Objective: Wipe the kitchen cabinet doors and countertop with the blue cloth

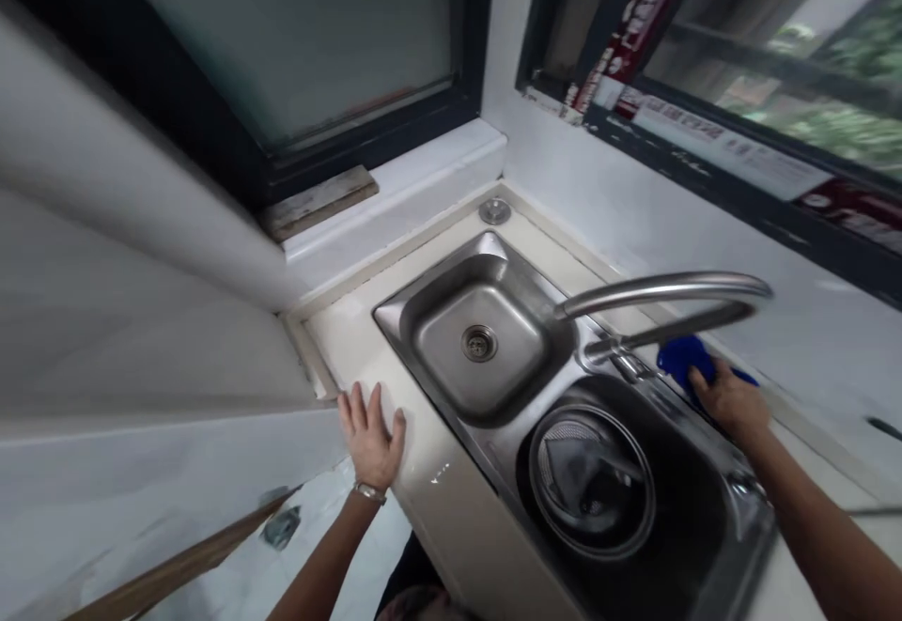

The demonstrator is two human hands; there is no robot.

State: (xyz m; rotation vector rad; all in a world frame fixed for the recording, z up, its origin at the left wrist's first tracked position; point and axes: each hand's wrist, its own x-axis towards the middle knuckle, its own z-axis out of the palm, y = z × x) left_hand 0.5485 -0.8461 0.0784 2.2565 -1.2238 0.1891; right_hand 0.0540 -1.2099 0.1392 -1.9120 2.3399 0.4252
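Note:
My right hand (734,403) grips a bunched blue cloth (685,361) on the counter strip behind the sink, just beyond the faucet base. Flat on the cream countertop (429,471), near its front left corner, rests my left hand (372,438), fingers stretched out and holding nothing. Between the hands lies a steel double sink (486,428). Its smaller basin (451,349) holds only a drain (479,344). In the larger, dark basin sits a round metal strainer (645,508) with an item inside that I cannot make out. A curved steel faucet (676,287) arches over the sink.
A round metal drain cover (494,211) lies in the counter's back corner. A piece of wood (324,203) rests on the left window sill. Taped window frames (739,151) stand at the right. A long wooden strip (190,565) leans at the lower left.

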